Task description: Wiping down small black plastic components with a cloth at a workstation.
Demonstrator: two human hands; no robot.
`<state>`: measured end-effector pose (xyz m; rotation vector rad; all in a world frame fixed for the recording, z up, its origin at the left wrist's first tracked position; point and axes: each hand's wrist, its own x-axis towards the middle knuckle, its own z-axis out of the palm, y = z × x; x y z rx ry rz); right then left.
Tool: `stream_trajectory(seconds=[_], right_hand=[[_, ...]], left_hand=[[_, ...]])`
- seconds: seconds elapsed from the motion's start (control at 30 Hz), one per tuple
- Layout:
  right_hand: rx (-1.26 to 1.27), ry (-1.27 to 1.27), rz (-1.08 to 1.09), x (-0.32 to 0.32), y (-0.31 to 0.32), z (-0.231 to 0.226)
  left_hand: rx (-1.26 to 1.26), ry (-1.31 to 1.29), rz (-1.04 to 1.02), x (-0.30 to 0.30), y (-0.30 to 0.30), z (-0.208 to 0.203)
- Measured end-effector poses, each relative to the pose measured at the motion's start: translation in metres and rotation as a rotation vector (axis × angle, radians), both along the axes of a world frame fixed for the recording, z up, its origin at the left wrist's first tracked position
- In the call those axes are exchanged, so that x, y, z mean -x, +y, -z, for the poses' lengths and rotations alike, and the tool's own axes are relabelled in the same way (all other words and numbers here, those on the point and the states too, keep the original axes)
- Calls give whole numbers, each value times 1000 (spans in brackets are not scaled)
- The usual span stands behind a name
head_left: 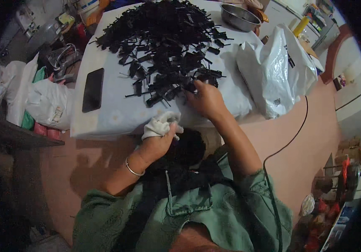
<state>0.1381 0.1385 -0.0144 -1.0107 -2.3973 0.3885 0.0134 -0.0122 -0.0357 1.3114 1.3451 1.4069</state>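
Note:
A large heap of small black plastic parts with thin stems covers the far half of the table and thins out toward me. At its near edge my right hand has its fingers curled in around a black plastic part, whose details blur into the others. Nearer the table's front edge, my left hand is closed on a crumpled white cloth, which hides most of its fingers. A bracelet circles my left wrist.
A black phone lies on the pale tablecloth at left. On the right stands a white plastic bag, with a metal bowl behind it. Filled bags sit left of the table. A black cable hangs at right.

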Motion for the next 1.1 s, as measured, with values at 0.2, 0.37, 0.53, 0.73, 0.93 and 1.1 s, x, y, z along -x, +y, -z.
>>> stream_trajectory(seconds=[0.2, 0.37, 0.53, 0.73, 0.93, 1.1], right_hand=[[480, 104, -185, -25, -47, -18], [578, 209, -327, -31, -64, -8], [299, 287, -314, -37, -78, -11], [-152, 322, -442, -28, -95, -12], [431, 533, -152, -30, -85, -6], [513, 369, -271, -35, -89, -11]], left_hand=[[-187, 157, -42, 2, 15, -5], [87, -145, 92, -4, 5, -20], [166, -441, 62, 6, 5, -22], [-354, 355, -159, -9, 12, 7], [213, -128, 153, -17, -12, -43], [33, 215, -66, -21, -15, -37]])
